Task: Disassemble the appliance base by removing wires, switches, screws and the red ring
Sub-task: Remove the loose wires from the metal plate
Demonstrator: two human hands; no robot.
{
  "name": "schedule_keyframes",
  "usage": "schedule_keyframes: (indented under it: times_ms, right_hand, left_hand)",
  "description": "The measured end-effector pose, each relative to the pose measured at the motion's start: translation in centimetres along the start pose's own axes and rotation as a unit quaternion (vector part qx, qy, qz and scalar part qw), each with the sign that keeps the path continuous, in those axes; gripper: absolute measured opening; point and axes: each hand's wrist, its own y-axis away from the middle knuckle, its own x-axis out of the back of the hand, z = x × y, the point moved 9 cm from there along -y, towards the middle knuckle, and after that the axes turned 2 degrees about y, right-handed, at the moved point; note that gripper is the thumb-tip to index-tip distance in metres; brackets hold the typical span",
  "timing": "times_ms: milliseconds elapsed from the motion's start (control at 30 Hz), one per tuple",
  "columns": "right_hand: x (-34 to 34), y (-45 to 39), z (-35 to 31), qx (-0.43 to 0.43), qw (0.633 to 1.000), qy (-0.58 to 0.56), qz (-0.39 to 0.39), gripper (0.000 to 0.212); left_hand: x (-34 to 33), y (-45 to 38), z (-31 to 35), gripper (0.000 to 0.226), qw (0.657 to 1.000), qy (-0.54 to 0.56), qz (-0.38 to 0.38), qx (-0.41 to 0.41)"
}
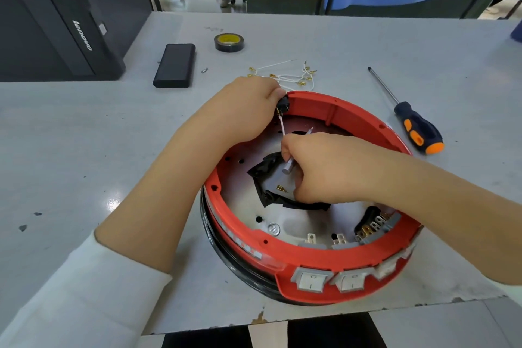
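The round appliance base lies upside down near the table's front edge, its red ring (350, 113) around a grey metal plate (299, 217). My left hand (243, 110) grips a small black switch (283, 106) set in the ring's far left rim. A white wire (282, 127) runs from that switch down to my right hand (324, 167), which pinches it together with a small grey cylinder (288, 168). Black tape (265, 169) lies crumpled under my right hand. Two grey rocker switches (312, 280) sit in the ring's front face. Loose white wires (285, 75) with brass terminals lie behind the base.
A screwdriver (418, 130) with a black and orange handle lies right of the base. A roll of black tape (228, 42) and a black power bank (175, 65) sit farther back. A black computer case (56, 25) stands at the back left.
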Motion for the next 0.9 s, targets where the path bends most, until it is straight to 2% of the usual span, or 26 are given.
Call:
schedule_keyframes:
  times_ms: [100, 200, 300, 400, 500, 533, 667, 800, 900]
  right_hand:
    - [0.7, 0.6, -0.1, 0.01, 0.992, -0.125, -0.014, 0.031]
    - [2.7, 1.2, 1.0, 0.017, 0.964, -0.256, 0.067, 0.035]
    - [4.6, 1.6, 2.0, 0.029, 0.908, -0.387, 0.156, 0.037]
    - [6.4, 2.0, 3.5, 0.028, 0.845, -0.481, 0.234, 0.036]
    - [7.3, 2.2, 4.5, 0.023, 0.796, -0.551, 0.249, 0.036]
    - [7.4, 2.1, 4.6, 0.021, 0.793, -0.559, 0.243, 0.036]
    - [7.2, 1.8, 3.9, 0.016, 0.821, -0.516, 0.244, 0.036]
    - [7.1, 1.6, 3.8, 0.012, 0.824, -0.506, 0.253, 0.036]
    - [7.1, 1.6, 4.5, 0.0, 0.816, -0.523, 0.244, 0.036]
  left_hand:
    - [0.0, 0.0, 0.0, 0.034, 1.0, 0.003, 0.001, -0.002]
    - [0.1, -0.1, 0.0, 0.03, 1.0, 0.015, 0.009, -0.007]
    - [1.5, 0.2, 0.5, 0.027, 0.995, 0.073, 0.06, -0.027]
    - [3.2, 1.2, 1.7, 0.027, 0.972, 0.19, 0.114, -0.074]
    - [3.9, 2.2, 2.9, 0.034, 0.953, 0.254, 0.115, -0.12]
    - [3.8, 2.3, 3.1, 0.034, 0.95, 0.269, 0.101, -0.123]
    - [3.4, 2.3, 3.4, 0.016, 0.938, 0.319, 0.064, -0.12]
    - [2.3, 1.9, 2.7, 0.008, 0.933, 0.348, 0.014, -0.093]
    - [2.5, 1.6, 1.6, 0.008, 0.921, 0.383, 0.033, -0.071]
